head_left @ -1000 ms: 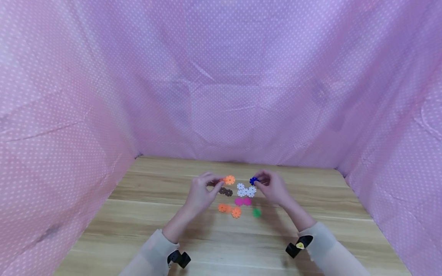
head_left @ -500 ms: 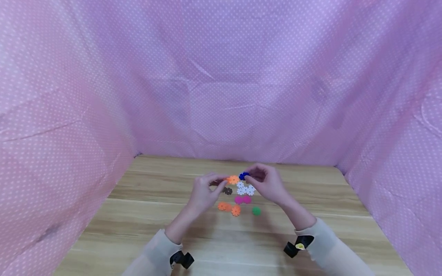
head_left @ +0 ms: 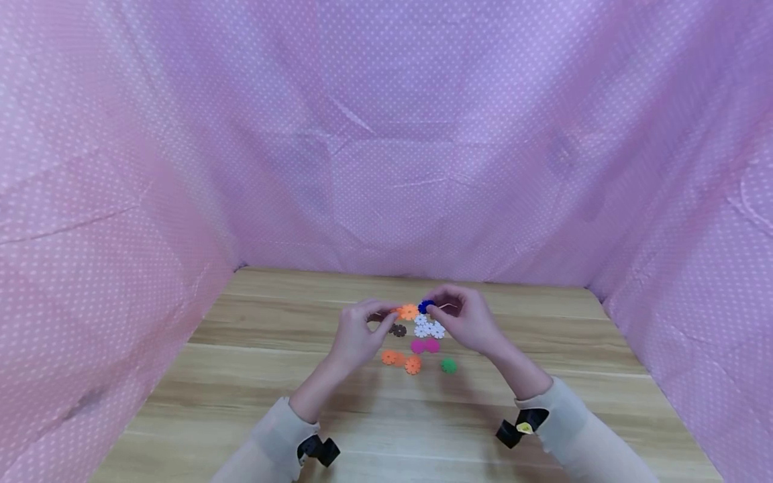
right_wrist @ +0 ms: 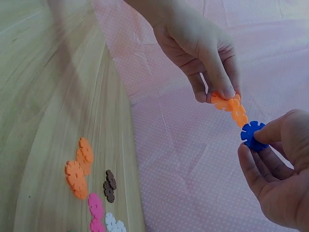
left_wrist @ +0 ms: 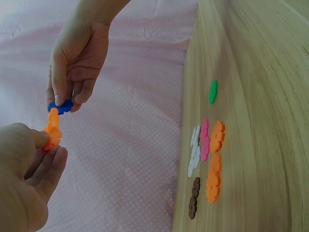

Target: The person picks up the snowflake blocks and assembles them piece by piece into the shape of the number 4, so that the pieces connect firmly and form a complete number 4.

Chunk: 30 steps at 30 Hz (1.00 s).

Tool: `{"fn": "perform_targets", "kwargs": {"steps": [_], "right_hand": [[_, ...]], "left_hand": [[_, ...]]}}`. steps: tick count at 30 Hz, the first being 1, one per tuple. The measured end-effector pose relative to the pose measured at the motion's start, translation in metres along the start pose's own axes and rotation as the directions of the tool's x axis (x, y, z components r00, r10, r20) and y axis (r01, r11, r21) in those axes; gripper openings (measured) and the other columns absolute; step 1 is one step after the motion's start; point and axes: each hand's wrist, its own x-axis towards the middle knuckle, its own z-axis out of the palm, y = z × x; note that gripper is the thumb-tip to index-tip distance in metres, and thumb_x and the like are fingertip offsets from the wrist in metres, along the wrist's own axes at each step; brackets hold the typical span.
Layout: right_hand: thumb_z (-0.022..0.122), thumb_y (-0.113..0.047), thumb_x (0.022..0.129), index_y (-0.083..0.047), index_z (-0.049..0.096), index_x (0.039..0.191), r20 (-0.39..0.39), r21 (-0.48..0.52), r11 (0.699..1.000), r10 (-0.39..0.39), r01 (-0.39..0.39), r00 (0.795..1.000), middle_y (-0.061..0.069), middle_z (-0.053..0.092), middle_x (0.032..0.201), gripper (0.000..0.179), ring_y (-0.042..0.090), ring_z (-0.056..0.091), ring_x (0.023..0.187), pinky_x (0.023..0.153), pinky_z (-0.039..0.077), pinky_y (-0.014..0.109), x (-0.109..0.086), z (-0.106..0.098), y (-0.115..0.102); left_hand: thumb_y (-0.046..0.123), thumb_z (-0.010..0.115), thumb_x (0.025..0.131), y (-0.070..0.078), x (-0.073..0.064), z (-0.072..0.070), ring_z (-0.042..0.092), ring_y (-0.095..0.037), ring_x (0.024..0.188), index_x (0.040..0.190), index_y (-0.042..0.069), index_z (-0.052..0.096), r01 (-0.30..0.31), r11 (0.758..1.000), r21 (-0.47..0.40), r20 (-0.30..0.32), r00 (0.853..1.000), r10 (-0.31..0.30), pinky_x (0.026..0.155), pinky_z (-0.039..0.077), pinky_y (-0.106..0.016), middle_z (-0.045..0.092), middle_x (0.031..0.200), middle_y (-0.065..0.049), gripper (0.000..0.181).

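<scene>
Near the middle of the head view, a little below centre, the left hand (head_left: 361,335) pinches a pair of joined orange discs (head_left: 409,311) by one end, thumb against fingers. To its right in the same view, the right hand (head_left: 472,320) pinches a notched blue disc (right_wrist: 250,134) between thumb and fingertips. Neither grip is spread any wider than the thin piece in it. At the left of the left wrist view, the free end of the orange pair meets the blue disc's edge (whether the notches are locked together, I cannot tell).

Both held pieces are raised off the wooden table (head_left: 253,409). On it, in the lower middle of the head view, a cluster of white discs (head_left: 429,329) lies just below the blue one, with brown discs (head_left: 399,331) to the left, partly behind the left hand. Beneath the white cluster are two pink discs (head_left: 425,346); lower left of those, a joined orange row (head_left: 413,365); and to the right, a single green disc (head_left: 448,365). Dotted pink cloth (head_left: 386,168) fills the upper frame and both sides.
</scene>
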Motion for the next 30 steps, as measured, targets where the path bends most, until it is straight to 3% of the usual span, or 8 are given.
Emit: {"fn": "perform_targets", "kwargs": {"steps": [7,17,22,30], "right_hand": [[0.073,0.003,0.097,0.0,0.076,0.107,0.027,0.034,0.999,0.004,-0.005,1.0,0.018,0.078,0.103,0.011,0.01,0.075,0.087,0.081,0.07,0.032,-0.007,0.008,0.005],[0.073,-0.002,0.099,0.002,0.076,0.111,0.025,0.083,0.992,0.09,-0.092,0.996,0.02,0.078,0.104,0.013,0.013,0.079,0.089,0.083,0.07,0.027,-0.038,0.016,0.017],[0.071,0.004,0.098,0.008,0.073,0.112,-0.008,0.128,0.989,0.076,-0.075,0.997,0.025,0.076,0.105,0.015,0.029,0.08,0.095,0.084,0.07,0.031,-0.029,0.009,0.01],[0.07,0.008,0.097,0.008,0.073,0.11,-0.076,0.107,0.992,-0.061,0.069,0.995,0.025,0.073,0.104,0.014,0.023,0.079,0.091,0.08,0.07,0.028,0.004,-0.001,-0.008]], "left_hand": [[-0.001,0.079,0.093,0.001,-0.011,0.002,0.078,-0.02,0.088,0.105,0.003,0.081,0.079,0.997,-0.026,0.005,0.997,-0.079,0.08,0.068,-0.02,0.081,0.099,-0.01,0.013],[-0.001,0.079,0.092,0.006,-0.039,0.012,0.078,-0.017,0.086,0.105,0.006,0.081,0.2,0.974,-0.101,0.062,0.979,-0.195,0.082,0.068,-0.02,0.081,0.096,-0.007,0.015],[0.002,0.078,0.094,0.01,-0.025,0.013,0.078,-0.021,0.087,0.106,0.005,0.081,0.177,0.974,-0.139,0.046,0.984,-0.173,0.083,0.068,-0.023,0.082,0.097,-0.008,0.013],[0.001,0.077,0.096,0.011,0.013,0.0,0.078,-0.023,0.09,0.107,0.001,0.079,0.07,0.99,-0.126,0.006,0.998,-0.07,0.086,0.068,-0.025,0.081,0.1,-0.011,0.011]]}}
